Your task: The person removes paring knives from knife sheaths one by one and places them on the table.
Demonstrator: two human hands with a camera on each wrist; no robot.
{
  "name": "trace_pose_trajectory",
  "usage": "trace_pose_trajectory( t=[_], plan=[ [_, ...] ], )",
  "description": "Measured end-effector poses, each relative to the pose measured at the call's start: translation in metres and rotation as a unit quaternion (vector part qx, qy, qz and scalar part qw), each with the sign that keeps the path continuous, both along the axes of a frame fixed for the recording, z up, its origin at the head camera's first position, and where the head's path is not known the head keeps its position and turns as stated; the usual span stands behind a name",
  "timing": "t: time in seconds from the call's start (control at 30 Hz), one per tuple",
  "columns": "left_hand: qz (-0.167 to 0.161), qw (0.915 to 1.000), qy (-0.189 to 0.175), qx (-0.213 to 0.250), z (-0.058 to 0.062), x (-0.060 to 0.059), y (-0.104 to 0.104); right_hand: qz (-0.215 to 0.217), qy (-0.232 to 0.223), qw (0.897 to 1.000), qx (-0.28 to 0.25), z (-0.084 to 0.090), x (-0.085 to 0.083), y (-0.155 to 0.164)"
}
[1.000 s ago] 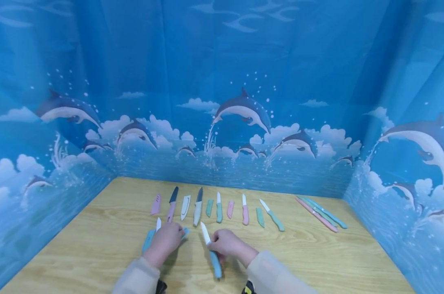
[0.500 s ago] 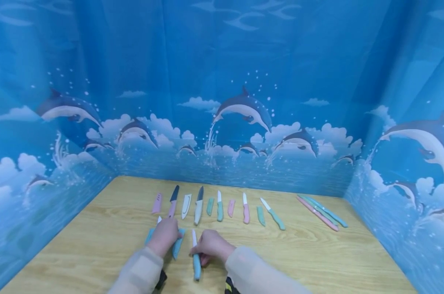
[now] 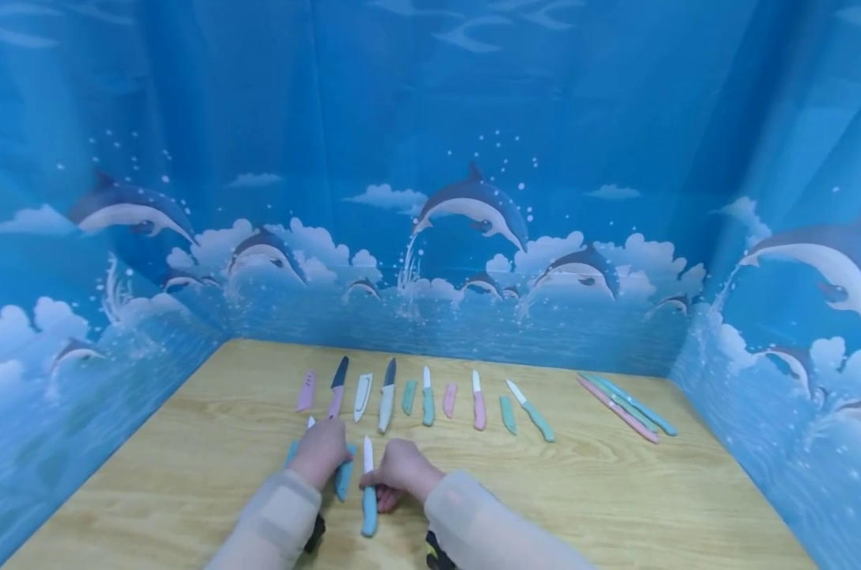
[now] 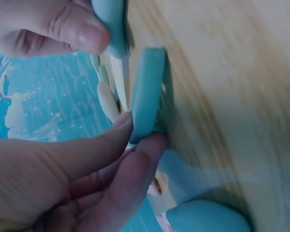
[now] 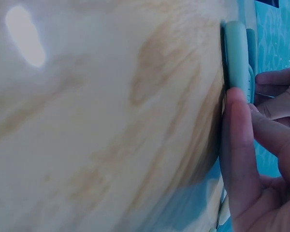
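My left hand pinches the end of a blue knife sheath between thumb and fingers; this sheath shows clearly in the left wrist view. Just right of it, my right hand holds a paring knife with a white blade and a blue handle, its blade pointing away from me. In the right wrist view the knife's handle lies close to the table at my fingertips. Partly hidden under my left hand are another blue piece and a white blade tip.
Behind my hands a row runs across the table: a pink sheath, a pink knife, a white sheath, a white-handled knife, then several small green and pink knives and sheaths. Long pink, green and blue pieces lie far right.
My right hand has moved left with the paring knife, which now points more straight ahead beside the sheath. The sheath in my left hand has turned to lie more lengthwise.
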State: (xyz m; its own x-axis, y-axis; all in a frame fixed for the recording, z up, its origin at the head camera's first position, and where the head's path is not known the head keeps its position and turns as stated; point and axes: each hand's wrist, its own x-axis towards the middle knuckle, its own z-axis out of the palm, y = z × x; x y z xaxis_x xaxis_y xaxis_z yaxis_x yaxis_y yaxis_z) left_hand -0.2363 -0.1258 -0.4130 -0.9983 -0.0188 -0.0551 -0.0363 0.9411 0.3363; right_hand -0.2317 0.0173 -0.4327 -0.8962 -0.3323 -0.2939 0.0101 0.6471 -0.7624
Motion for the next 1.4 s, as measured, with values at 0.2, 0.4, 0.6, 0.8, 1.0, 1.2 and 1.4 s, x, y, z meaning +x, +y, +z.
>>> trace_pose_trajectory(
  t=[0.2,0.4,0.6,0.8,1.0,1.2,1.4],
  plan=[
    [0.002,0.9998,0.005,-0.018,0.004,-0.002,-0.001,-0.024,-0.008,1.0,0.003,0.004,-0.002,-0.005],
    [0.018,0.9997,-0.008,-0.012,0.007,-0.004,-0.002,-0.032,-0.017,0.999,-0.002,0.004,-0.005,-0.007],
    [0.026,0.9994,-0.023,-0.002,0.005,-0.004,-0.002,-0.031,-0.022,0.999,-0.006,0.001,-0.003,-0.006],
    [0.017,0.9997,-0.013,0.006,0.001,-0.002,-0.002,-0.016,0.015,1.0,0.001,0.0,0.001,0.001],
    [0.021,0.9996,-0.018,0.006,-0.002,0.0,-0.001,0.003,0.098,0.994,0.054,0.017,0.006,0.035],
    [0.019,0.9996,-0.02,-0.004,0.0,-0.002,0.0,-0.054,0.202,0.969,0.135,0.043,-0.008,0.094],
    [0.029,0.9988,-0.039,-0.001,0.001,-0.002,0.002,-0.11,0.236,0.949,0.179,0.048,-0.03,0.164]
  ],
)
